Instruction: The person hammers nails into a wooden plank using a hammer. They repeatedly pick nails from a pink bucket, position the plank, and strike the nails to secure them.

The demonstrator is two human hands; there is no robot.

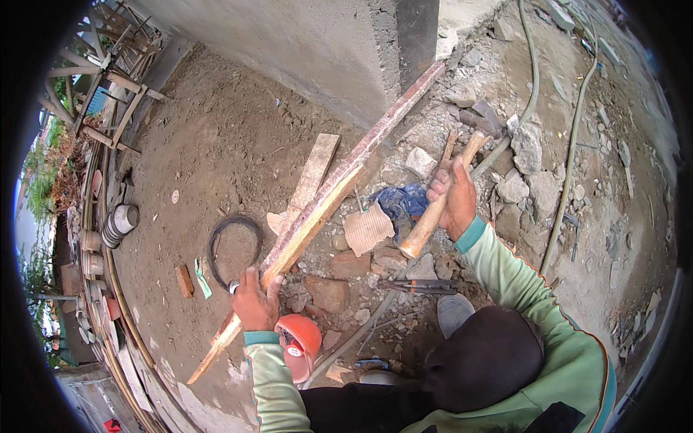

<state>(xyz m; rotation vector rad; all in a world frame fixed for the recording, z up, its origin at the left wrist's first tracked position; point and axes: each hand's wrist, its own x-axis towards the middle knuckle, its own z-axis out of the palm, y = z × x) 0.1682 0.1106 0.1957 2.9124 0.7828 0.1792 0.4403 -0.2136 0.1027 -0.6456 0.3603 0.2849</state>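
Note:
My left hand (256, 299) is closed around the lower part of a long wooden beam (346, 180), which slants up to the right with its far end by the wall corner. My right hand (457, 200) grips the thick pale wooden handle of a hammer (426, 229). A dark metal piece, seemingly its head, shows past the handle's far end. The handle stands apart from the beam, to its right. Beside my left wrist lies an orange-red plastic object (299, 339) with a round white mark. A short flat board (315, 169) is partly behind the beam.
A concrete wall (289, 50) with a dark corner rises ahead. Rubble (527, 148), hoses (577, 137), blue cloth (404, 202) and ribbed cardboard (368, 229) lie near my right hand. Coiled black wire (234, 222) and a brick piece (185, 281) lie left; stacked buckets (121, 220) stand farther off.

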